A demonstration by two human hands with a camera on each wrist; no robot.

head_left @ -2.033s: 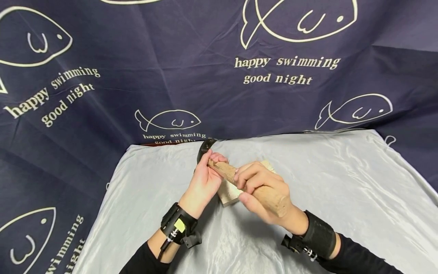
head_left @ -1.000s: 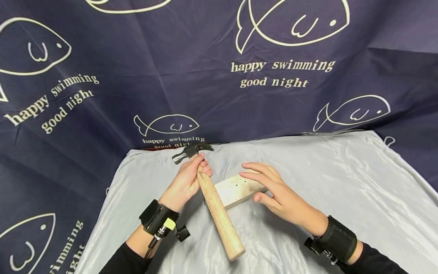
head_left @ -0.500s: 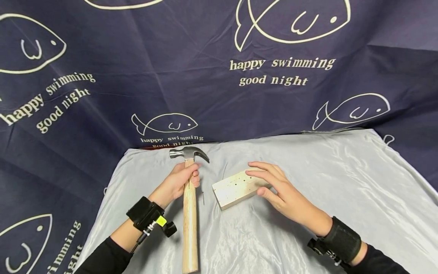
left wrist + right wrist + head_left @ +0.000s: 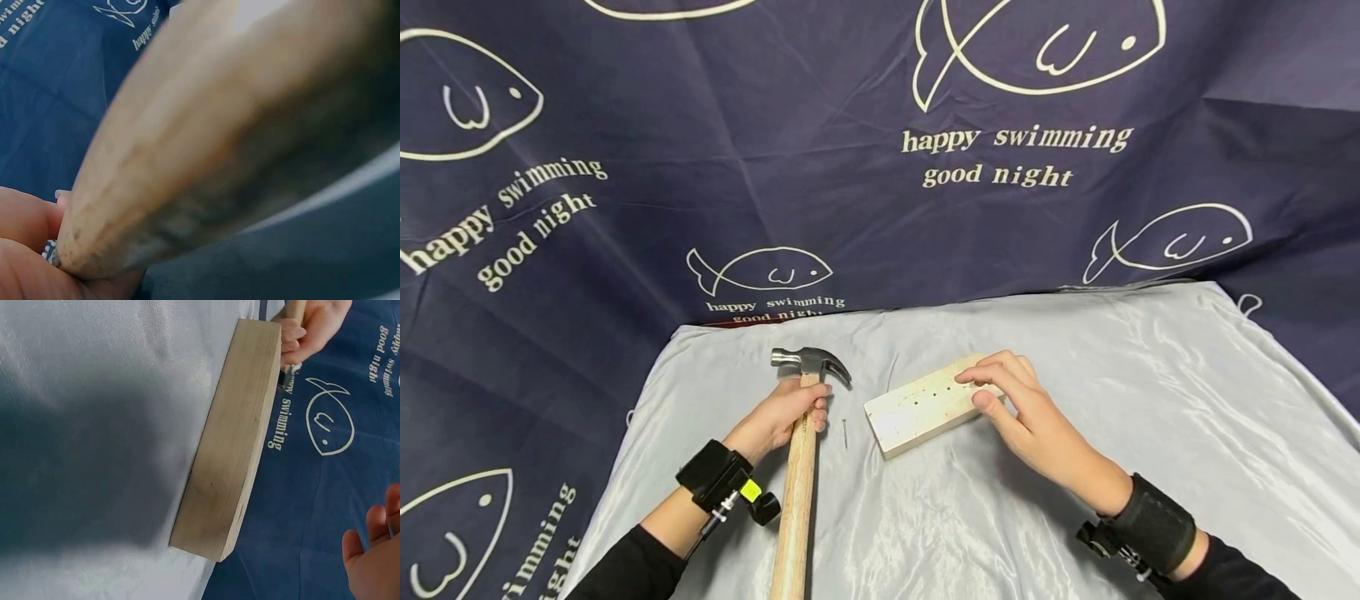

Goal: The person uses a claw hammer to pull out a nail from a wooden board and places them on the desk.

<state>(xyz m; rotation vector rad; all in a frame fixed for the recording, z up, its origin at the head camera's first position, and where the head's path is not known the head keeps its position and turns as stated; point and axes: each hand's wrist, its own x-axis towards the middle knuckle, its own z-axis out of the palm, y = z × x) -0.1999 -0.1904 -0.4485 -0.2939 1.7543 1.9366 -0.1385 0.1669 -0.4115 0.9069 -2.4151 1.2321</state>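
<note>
A claw hammer (image 4: 797, 492) with a wooden handle is held in my left hand (image 4: 778, 412), which grips it just below the steel head. The handle points toward me and looms large and blurred in the left wrist view (image 4: 175, 144). My right hand (image 4: 1033, 421) hovers with loosely bent fingers over the right end of a pale wooden block (image 4: 913, 417). In the right wrist view, those fingertips (image 4: 353, 544) are apart from the block. Several small dark holes run along the block's top. Between hammer and block lies a thin nail (image 4: 845, 433).
A shiny light-grey cloth (image 4: 1112, 392) covers the table. Behind and to the left hangs a dark blue curtain (image 4: 850, 192) printed with white fish and lettering. Black bands with small cameras are strapped to both wrists.
Both hands were on the hammer at first; my right hand let go and moved right over the block. My left hand swung the hammer left and lowered it, uncovering the nail.
</note>
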